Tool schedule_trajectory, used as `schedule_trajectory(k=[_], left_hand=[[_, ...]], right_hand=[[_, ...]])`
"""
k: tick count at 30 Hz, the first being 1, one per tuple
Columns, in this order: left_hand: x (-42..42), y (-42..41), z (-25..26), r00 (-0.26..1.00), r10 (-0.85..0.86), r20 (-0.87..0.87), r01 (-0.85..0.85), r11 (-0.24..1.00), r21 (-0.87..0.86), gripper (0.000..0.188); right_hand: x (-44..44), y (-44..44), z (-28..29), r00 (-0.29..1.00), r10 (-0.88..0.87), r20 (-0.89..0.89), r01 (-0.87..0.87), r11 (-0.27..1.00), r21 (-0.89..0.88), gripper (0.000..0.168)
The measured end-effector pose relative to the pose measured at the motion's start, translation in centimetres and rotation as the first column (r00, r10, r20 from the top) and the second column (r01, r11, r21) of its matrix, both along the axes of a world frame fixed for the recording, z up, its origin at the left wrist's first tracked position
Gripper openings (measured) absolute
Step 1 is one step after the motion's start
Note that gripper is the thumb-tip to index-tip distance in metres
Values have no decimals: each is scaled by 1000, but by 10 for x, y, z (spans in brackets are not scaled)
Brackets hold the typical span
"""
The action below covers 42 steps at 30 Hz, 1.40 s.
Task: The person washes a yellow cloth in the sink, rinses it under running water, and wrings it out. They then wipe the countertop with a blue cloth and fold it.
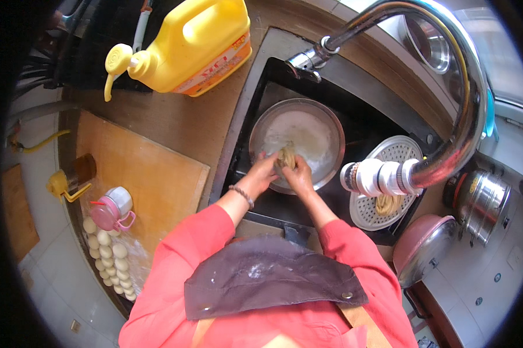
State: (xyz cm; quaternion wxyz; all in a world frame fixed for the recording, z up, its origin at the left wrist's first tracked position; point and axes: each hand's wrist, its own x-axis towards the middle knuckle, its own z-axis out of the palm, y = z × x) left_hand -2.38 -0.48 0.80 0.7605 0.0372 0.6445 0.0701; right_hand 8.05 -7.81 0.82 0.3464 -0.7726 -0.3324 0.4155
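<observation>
My left hand [263, 172] and my right hand [299, 176] both grip a bundle of pale yellow-green, leafy-looking vegetable [287, 157]. They hold it over the near side of a round metal basin [340, 148] standing in the dark sink [352, 119]. Cloudy, whitish water [305, 130] fills the basin's lower part. To the right, a perforated metal steamer tray [376, 219] lies across the sink, bearing another similar bundle [387, 203]. The tap's spout partly covers the tray and that bundle. A beaded bracelet [242, 195] circles my left wrist.
The tall curved tap [466, 87] arches over the sink's right side. A yellow pump jug [200, 48] lies at upper left. Dough balls [113, 261] and a pink-lidded cup [109, 215] stand on the wooden board [144, 161]. A lidded pink basin [418, 243] and steel pot [483, 204] are right.
</observation>
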Motion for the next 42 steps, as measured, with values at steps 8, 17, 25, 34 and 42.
schedule_trajectory(k=[8, 17, 25, 34, 42], left_hand=[[18, 8, 7, 891, 74, 447, -77, 997, -13, 39], [45, 6, 10, 992, 108, 69, -117, 982, 146, 43], [-1, 10, -36, 996, -94, -5, 93, 973, 211, 39], [7, -8, -81, 917, 216, 334, -204, 976, -72, 40], [21, -2, -16, 927, 45, 373, -65, 997, 42, 36]], right_hand=[[-38, 5, 84, 991, -119, 68, 93, 948, 305, 37], [33, 24, -38, 993, -117, -25, 119, 991, 67, 29], [21, -19, -125, 800, 148, 581, -85, 987, -134, 27], [-7, -3, -10, 971, 9, -238, 4, 999, 54, 15], [-30, 13, 39, 914, -23, 405, -137, 922, 362, 5]])
